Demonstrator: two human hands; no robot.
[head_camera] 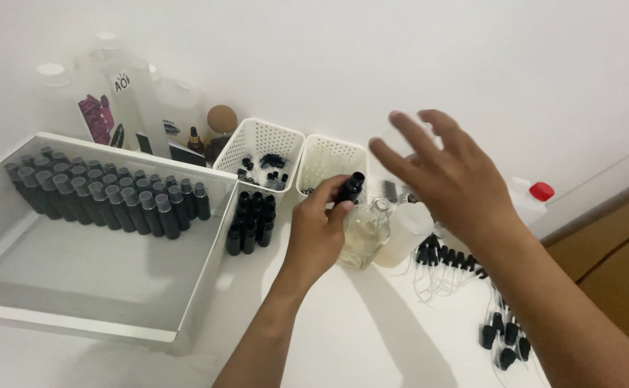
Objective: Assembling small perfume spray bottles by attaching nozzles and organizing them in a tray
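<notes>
The left hand (318, 233) pinched a small black bottle (350, 188) between thumb and fingertips, holding it tilted just above a clear glass bottle (365, 233) of pale liquid that stood on the white table (343, 330). The right hand (451, 179) hovered open to the right of the glass bottle and higher, fingers spread and holding nothing. Just right of the glass bottle stood a white plastic bottle (408, 230), and beyond that lay a loose scatter of black spray pumps (447, 255) with thin white tubes. Left of the glass bottle stood a cluster of small black bottles (251, 219), and further left a large white tray (106, 251) held rows of capped dark bottles (106, 194) along its back wall. Behind the glass bottle sat two white perforated baskets (260, 144).
</notes>
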